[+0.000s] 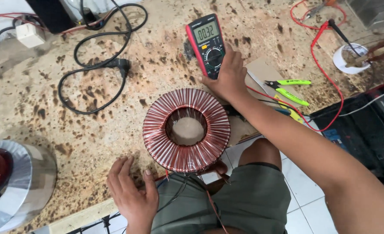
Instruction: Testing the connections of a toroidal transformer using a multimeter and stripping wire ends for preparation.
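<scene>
Left hand [131, 195] flat on counter [36, 95]; white cup [350, 58] holds a tool.

bright, even daylight over a sharp wide-angle view

light is soft and broad, casting only faint shadows: a thin dark rim under the copper-wound ring coil [186, 130] and a soft patch beneath the right hand [228, 76] on the mottled stone worktop [36, 86]. the copper windings carry small highlights, and the meter's grey screen [206, 32] stays readable without glare. the taped coil [10, 182] at lower left shows a pale sheen. focus holds across the centre; the left hand [131, 193] is crisp. the far right edge falls darker, and the right forearm looms large and stretched toward the lower right corner
</scene>
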